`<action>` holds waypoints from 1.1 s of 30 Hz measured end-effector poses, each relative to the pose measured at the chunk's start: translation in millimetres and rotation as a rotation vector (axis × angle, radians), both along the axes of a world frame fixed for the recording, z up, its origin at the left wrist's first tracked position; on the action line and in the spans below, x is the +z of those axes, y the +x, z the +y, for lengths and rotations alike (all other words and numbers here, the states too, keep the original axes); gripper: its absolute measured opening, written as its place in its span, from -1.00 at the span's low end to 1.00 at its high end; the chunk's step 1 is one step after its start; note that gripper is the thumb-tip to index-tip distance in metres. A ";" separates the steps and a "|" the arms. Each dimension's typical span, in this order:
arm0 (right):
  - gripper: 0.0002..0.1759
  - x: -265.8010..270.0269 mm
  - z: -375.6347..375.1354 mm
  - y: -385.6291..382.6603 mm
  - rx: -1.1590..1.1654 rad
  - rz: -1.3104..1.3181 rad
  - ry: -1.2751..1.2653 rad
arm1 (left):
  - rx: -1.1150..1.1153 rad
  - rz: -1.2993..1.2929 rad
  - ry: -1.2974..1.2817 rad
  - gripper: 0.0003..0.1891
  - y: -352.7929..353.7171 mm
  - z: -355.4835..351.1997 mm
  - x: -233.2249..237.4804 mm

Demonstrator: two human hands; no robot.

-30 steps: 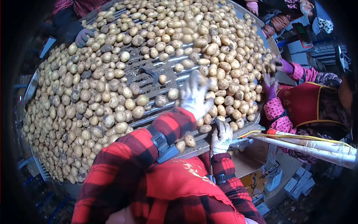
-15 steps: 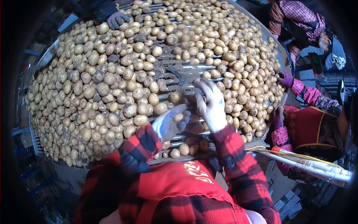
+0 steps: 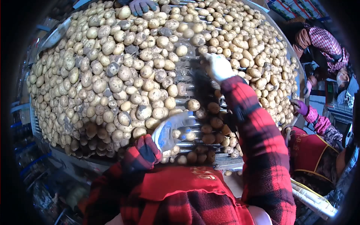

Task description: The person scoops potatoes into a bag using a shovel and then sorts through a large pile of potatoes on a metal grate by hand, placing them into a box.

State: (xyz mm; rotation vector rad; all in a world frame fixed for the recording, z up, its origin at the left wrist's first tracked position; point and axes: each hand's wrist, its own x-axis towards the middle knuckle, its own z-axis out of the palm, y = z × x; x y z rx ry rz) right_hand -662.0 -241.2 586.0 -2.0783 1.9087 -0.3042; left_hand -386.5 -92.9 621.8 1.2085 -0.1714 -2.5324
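My left hand [image 3: 170,131], in a white and blue glove, is low over the near edge of the sorting table. A small potato [image 3: 176,134] rests in its curled grip, between palm and thumb. My right hand [image 3: 220,68], in a white glove, reaches forward over the bare slats at the middle. Its fingers are bent together beside the potatoes [image 3: 245,62] on the right; what they hold, if anything, is hidden. A large heap of potatoes [image 3: 108,71], some dirt-covered, spreads to the left. Several potatoes lie in shadow on the slats [image 3: 182,100] between my hands.
Across the table, a co-worker's gloved hand [image 3: 142,6] touches the potatoes. On the right, a co-worker's purple-gloved hand [image 3: 299,107] is at the table's rim. Another person in a checked top [image 3: 326,43] bends farther back. A white pole [image 3: 315,198] is at lower right.
My right hand has moved forward, away from my left hand, to the far part of the slats. My left hand still has the small potato. The view has shifted slightly.
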 end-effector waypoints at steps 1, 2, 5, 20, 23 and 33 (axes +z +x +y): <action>-0.69 21.3 17.7 5.9 0.013 -0.240 0.012 | 0.025 -0.019 0.004 -0.60 -4.9 -5.4 5.5; -0.64 40.4 32.0 11.5 0.114 -0.429 0.241 | 0.050 -0.037 0.007 -0.57 -9.9 -10.9 11.0; -0.57 63.6 68.9 36.3 0.384 -0.638 0.456 | 0.143 0.140 0.132 -0.61 -4.2 -8.5 -37.5; -0.64 -15.3 23.9 64.7 -0.013 -0.476 0.139 | -0.104 0.147 -0.237 -0.63 37.7 17.5 -16.1; -0.57 47.5 66.0 42.4 -0.227 -0.907 0.229 | 0.030 0.265 -0.105 -0.42 30.6 3.9 -0.3; -0.58 -23.0 82.7 88.3 0.171 -0.016 -0.218 | -0.103 0.280 0.023 -0.64 34.9 5.7 -3.5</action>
